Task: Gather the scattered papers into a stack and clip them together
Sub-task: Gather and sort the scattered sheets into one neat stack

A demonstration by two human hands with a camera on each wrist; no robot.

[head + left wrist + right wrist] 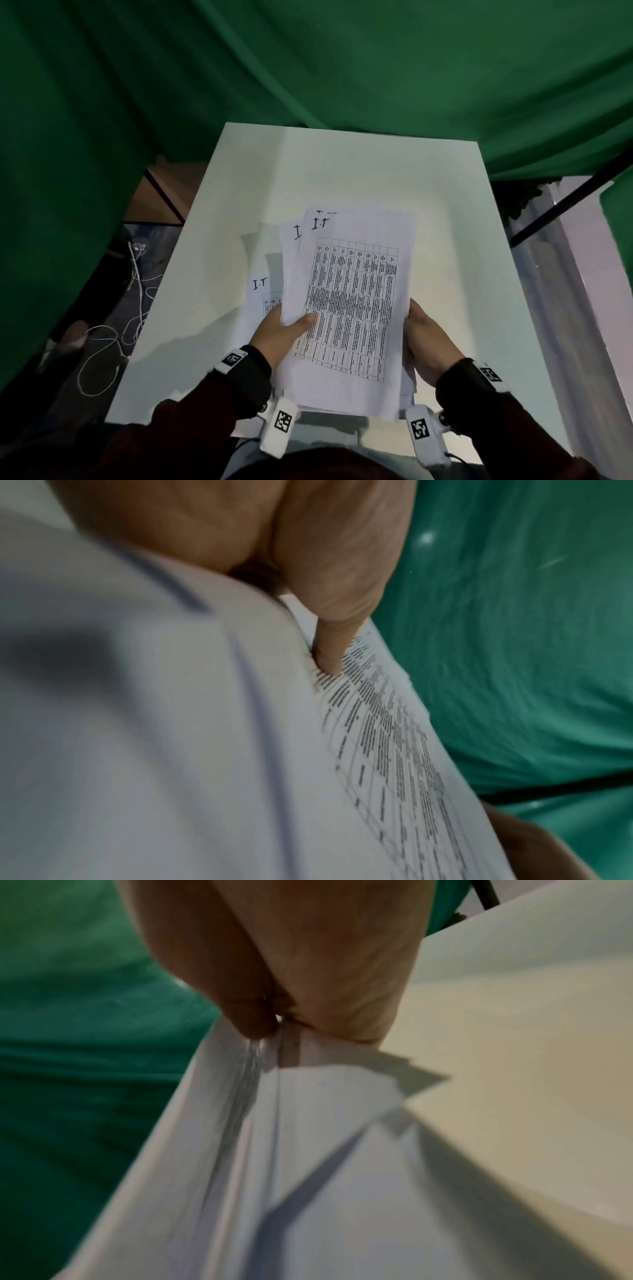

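A loose stack of printed papers [349,301] with a table of text on the top sheet is lifted above the white table [342,164]. My left hand [281,334] grips its left edge, thumb on top of the printed sheet. My right hand [426,342] grips the right edge. The sheets are fanned unevenly at the far end. In the left wrist view my thumb [330,647] presses on the printed page [377,737]. In the right wrist view my fingers [274,988] pinch the paper edges [260,1123]. Another sheet marked "I.T" [263,291] lies on the table beneath. No clip is in view.
A green cloth [308,61] hangs behind and to the left of the table. White cables [113,329] lie on the floor at the left. A black stand leg [561,205] crosses at the right.
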